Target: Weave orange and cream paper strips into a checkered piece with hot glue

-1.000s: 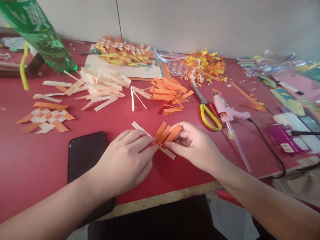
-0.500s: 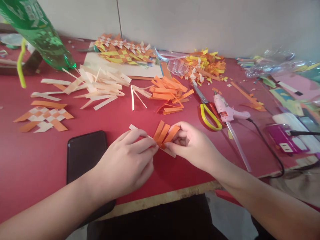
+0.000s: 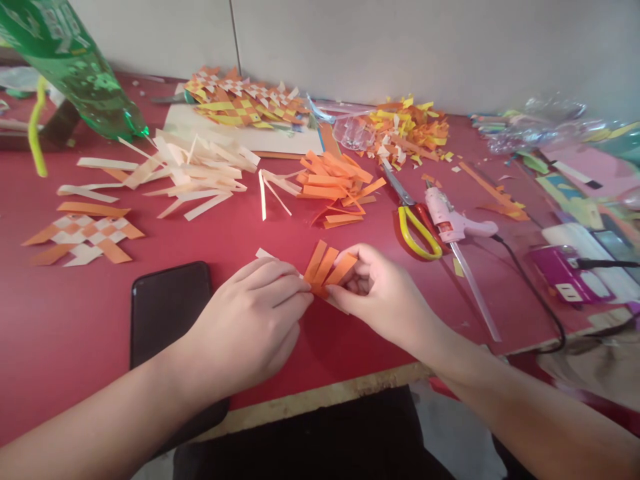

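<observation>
On the far left a green bottle [image 3: 75, 67] leaned over the red desk [image 3: 60, 333], and nearer me lay a small woven square [image 3: 83, 235] of orange and white paper. A dark phone [image 3: 167, 310] sat face up at the near edge, just beside my left wrist, with a loose heap of pale strips [image 3: 193, 173] farther back.

My left hand [image 3: 250, 327] rested on the desk with its grip closed, thumb and fingertips pinched together on the near ends of the orange strips [image 3: 327, 267]. Those strips fanned up and to the right at the middle of the desk, crossing a white strip [image 3: 264, 253] that poked out to the left. My right hand [image 3: 385, 297] met them from the other side, its grip also pinched on the bundle where the strips crossed.

I judged the paper featherlight, thin and limp, quick to crease or slide apart, so the best hold was close to the crossing, with flat fingertips and little pressure.

To the right lay a pile of orange strips [image 3: 335, 187], yellow-handled scissors [image 3: 415, 223] and a glue gun [image 3: 453, 223].
</observation>
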{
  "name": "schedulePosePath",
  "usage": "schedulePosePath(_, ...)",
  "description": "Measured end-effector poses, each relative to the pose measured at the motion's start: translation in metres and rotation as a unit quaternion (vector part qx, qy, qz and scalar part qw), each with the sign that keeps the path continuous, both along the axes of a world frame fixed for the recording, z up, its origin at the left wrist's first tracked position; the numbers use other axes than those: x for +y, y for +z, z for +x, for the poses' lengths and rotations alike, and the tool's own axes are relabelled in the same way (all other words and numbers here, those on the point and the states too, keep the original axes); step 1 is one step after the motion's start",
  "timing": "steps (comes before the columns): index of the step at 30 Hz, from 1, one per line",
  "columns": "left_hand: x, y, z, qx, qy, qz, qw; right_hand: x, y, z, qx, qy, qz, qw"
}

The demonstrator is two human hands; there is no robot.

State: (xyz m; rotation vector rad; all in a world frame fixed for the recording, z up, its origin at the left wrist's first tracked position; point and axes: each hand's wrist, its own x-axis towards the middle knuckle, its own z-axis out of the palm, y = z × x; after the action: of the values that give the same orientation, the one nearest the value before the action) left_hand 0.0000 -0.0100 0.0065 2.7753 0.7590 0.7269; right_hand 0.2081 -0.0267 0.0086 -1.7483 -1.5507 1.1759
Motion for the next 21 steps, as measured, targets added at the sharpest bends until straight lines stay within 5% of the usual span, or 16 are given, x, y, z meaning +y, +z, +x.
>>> schedulePosePath(21, 0.001, 0.0, 0.0, 0.015, -0.004, 0.01, 1.0, 0.009, 0.005, 0.007, 0.046, 0.002, -0.034, 0.998)
